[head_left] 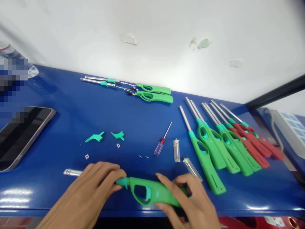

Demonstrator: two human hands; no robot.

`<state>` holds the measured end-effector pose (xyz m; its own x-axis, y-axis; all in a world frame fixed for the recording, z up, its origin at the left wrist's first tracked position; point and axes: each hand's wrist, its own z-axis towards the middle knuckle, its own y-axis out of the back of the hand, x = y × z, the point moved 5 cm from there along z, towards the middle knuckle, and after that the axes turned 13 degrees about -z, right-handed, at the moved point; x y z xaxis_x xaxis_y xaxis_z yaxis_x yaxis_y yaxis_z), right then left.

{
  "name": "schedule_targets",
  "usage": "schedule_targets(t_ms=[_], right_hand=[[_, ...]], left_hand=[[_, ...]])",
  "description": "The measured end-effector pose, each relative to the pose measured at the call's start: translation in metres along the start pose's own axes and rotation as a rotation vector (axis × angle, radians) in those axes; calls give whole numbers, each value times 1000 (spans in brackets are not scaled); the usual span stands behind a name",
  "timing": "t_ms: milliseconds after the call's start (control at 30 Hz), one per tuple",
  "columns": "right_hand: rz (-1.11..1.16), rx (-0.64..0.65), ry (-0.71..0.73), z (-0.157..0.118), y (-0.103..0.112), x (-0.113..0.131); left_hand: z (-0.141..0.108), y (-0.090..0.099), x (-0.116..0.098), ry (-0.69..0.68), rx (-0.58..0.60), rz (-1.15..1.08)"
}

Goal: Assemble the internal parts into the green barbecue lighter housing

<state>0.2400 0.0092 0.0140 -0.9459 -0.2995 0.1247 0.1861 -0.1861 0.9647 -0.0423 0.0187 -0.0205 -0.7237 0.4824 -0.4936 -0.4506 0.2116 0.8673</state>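
A long green gas lighter (pixel 157 192) lies crosswise in front of me near the table's front edge. My left hand (pixel 97 184) is closed round its metal tube and teal collar, with the tube's tip showing at the left. My right hand (pixel 193 200) grips the handle's rear end between thumb and fingers. Beyond the hands lie two teal triggers (pixel 96 137), two small pale square pieces (pixel 87 156), two tiny screws (pixel 147 157) and a screwdriver (pixel 159 148). Two clear fuel tanks (pixel 176 150) lie beside my right hand.
Several green lighters (pixel 208 167) and red lighters (pixel 258 141) lie in a row at the right. Two opened lighters (pixel 154 97) with exposed wires lie at the back. A phone (pixel 26 133) rests at the left on the blue table (pixel 71 117), and a white wall (pixel 162 57) stands behind.
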Motion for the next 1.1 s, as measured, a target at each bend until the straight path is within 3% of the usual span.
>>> schedule_targets(t_ms=[100,233,367,567,900,1100], right_hand=[[34,16,31,5,-4,7],[33,4,104,7,-3,5],[4,-23,164,10,1,4],[-170,-41,281,18,-2,18],[-264,51,439,19,-10,21],[-271,71,445,23,-7,27]], left_hand=[[-6,-10,-5,-69,177,57],[-4,2,-7,-117,235,60],[6,15,-10,-152,216,130],[21,22,-23,-260,27,147],[31,13,-23,-258,39,44],[25,5,-16,-296,33,131]])
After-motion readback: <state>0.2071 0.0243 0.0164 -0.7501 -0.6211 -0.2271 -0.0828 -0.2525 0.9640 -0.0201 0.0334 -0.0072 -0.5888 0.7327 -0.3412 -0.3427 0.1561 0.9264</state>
